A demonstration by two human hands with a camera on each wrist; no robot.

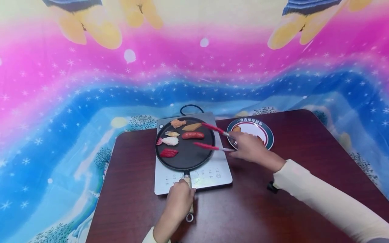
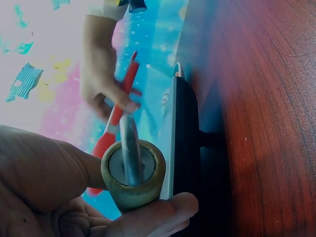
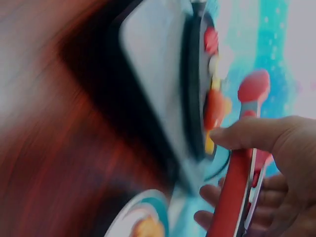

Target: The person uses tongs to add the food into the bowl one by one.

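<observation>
My left hand [image 1: 179, 199] grips the handle [image 2: 133, 197] of a round black frying pan [image 1: 188, 157]. My right hand [image 1: 250, 148] holds red-and-silver tongs [image 1: 208, 146], their arms spread apart over the pan's right side. Near the tong tips lies a scored red sausage [image 1: 192, 135], and behind it a flat tan piece [image 1: 192, 127]. On the pan's left side are an orange lump [image 1: 178, 123], a small yellowish piece [image 1: 172, 134], a white shrimp with a red tail [image 1: 169, 141] and red strips [image 1: 169, 153]. The tongs appear to touch no food.
Beneath the pan is a silver induction cooker [image 1: 223, 170] with a black cord [image 1: 191, 105] behind it. A green-rimmed white plate [image 1: 268, 131] with some food stands to the right, partly hidden by my right hand. The dark wooden table [image 1: 130, 189] meets a patterned cloth backdrop [image 1: 194, 67].
</observation>
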